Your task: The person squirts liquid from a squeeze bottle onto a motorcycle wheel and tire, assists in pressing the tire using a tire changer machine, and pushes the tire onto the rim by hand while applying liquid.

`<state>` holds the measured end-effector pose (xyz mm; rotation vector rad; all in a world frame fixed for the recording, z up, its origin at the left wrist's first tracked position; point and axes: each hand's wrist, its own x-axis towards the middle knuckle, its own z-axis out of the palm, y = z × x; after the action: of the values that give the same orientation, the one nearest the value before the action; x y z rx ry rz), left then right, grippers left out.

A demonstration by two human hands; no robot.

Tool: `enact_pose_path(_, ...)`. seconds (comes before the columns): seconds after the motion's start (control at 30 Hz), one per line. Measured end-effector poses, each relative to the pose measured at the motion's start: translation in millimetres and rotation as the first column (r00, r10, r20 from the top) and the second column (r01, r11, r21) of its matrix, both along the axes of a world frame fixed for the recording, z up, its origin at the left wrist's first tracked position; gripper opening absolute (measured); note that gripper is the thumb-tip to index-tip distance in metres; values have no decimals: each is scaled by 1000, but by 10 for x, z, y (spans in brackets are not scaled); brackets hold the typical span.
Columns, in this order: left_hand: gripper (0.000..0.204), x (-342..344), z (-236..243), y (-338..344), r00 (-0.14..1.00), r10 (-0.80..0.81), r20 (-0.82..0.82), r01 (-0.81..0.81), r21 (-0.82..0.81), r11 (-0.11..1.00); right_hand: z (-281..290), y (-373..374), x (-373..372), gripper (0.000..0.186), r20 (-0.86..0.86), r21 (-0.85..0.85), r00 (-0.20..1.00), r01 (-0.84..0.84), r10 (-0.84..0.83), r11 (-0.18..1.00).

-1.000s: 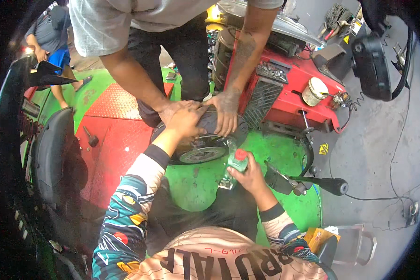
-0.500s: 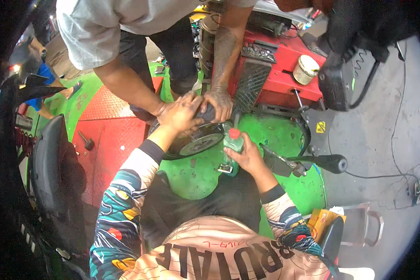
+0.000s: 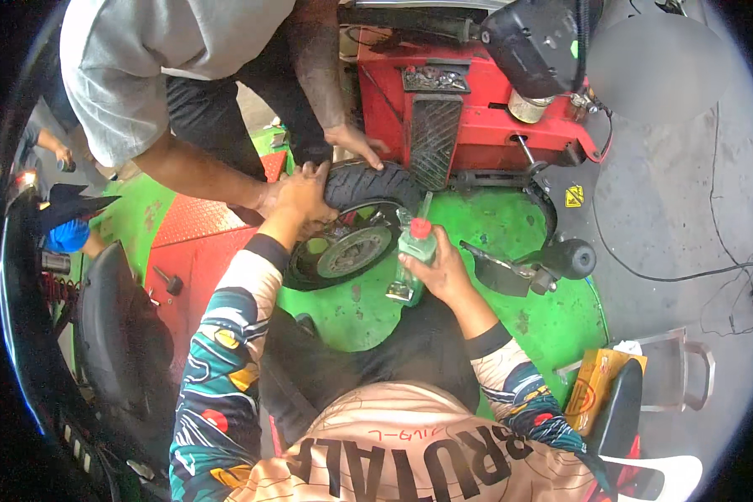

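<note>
A small black tyre on a grey wheel [image 3: 351, 230] lies over a green platform [image 3: 477, 226]. My left hand [image 3: 304, 194] presses on the tyre's upper left edge. My right hand [image 3: 435, 269] grips a clear plastic bottle with a red cap [image 3: 412, 251], upright beside the wheel's right side. Another person in a grey shirt leans in from the top; one of their hands [image 3: 356, 142] rests on the top of the tyre, and their other forearm [image 3: 201, 176] reaches toward my left hand.
A red tyre machine [image 3: 477, 117] stands behind the wheel, with a tin can [image 3: 529, 107] on it. A black lever with a round knob [image 3: 552, 263] lies at the right. A red checker plate [image 3: 192, 243], a scooter seat [image 3: 117, 335] and an orange box [image 3: 594, 385] surround me.
The view has shifted, so the wheel and machine sit further right. My right hand with the bottle stays close to the wheel's right edge. The other person's hand stays on the tyre.
</note>
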<state>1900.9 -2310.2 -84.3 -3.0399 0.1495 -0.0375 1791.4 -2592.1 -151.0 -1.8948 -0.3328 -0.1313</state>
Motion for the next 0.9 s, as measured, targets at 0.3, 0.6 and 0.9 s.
enact_pose_path(0.3, 108, 411, 0, 280, 998, 0, -57, 6, 109, 994, -139, -51, -55, 56, -7, 203, 1000, 13, -12, 979)
enact_pose_path(0.6, 103, 337, 74, 246, 986, -91, -140, 108, 117, 987, -291, 236, 11, 54, -51, 334, 993, -82, 105, 939)
enact_pose_path(0.9, 102, 347, -113, 268, 976, -197, -89, 208, 134, 969, -278, 267, -110, 53, -82, 440, 982, -119, 171, 890)
